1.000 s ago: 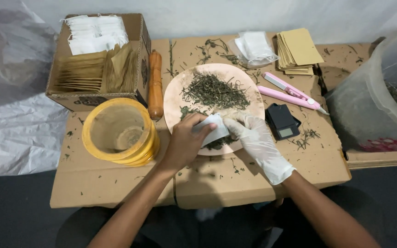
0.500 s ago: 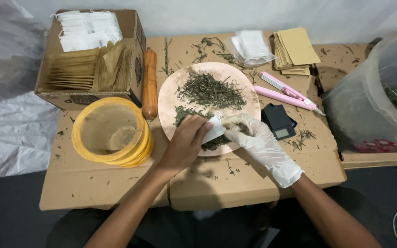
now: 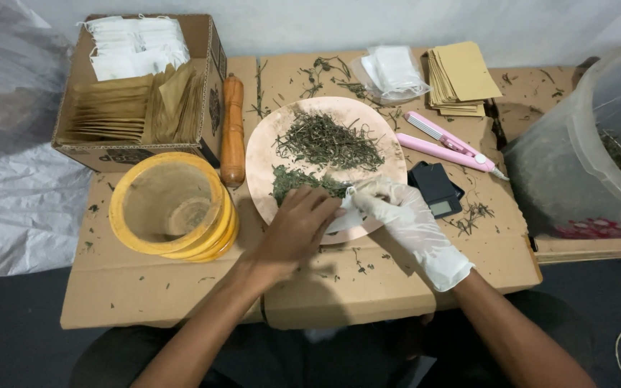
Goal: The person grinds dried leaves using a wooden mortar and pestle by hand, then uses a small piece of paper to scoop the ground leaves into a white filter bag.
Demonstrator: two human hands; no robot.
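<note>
A round pinkish plate (image 3: 274,136) holds a heap of dried green herb (image 3: 328,140). At its near edge both my hands meet over a small white pouch (image 3: 346,215). My bare left hand (image 3: 292,230) pinches one side of the pouch, fingers curled over crumbled herb. My right hand (image 3: 404,219), in a white glove, grips the other side. Most of the pouch is hidden between my fingers.
A yellow-rimmed round container (image 3: 170,208) stands left. Behind it are a cardboard box (image 3: 210,50) of tan envelopes and white pouches, and a wooden handle (image 3: 233,129). Right: small black scale (image 3: 436,188), pink sealer (image 3: 451,144), tan envelopes (image 3: 465,75), clear plastic bucket (image 3: 598,144).
Both hands stay on the white pouch at the plate's near edge, shifting only slightly. The view has drifted a little between frames.
</note>
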